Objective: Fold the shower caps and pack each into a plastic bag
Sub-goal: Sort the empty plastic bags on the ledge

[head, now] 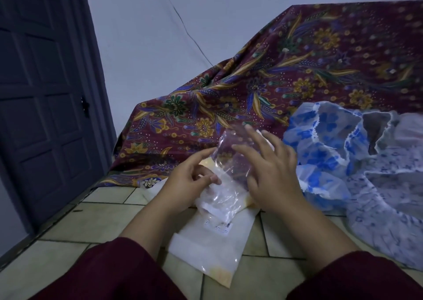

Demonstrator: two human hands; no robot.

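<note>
Hands mid-frame, left hand (190, 180) pinching clear bag (231, 162), right hand (270, 169) fingers spread against it, shower caps (343, 153) at 3 o'clock.

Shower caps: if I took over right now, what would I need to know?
Left hand: pinches the clear bag at its edge.
Right hand: fingers spread, relaxed, against the bag; no clear grip.
The bag looks empty, held above a flat pack on the floor tiles.
Caps: piled loose on the right, unfolded.
Done: a bag is picked up.
Left: open it, fold a cap, slip it in, repeat.
</note>
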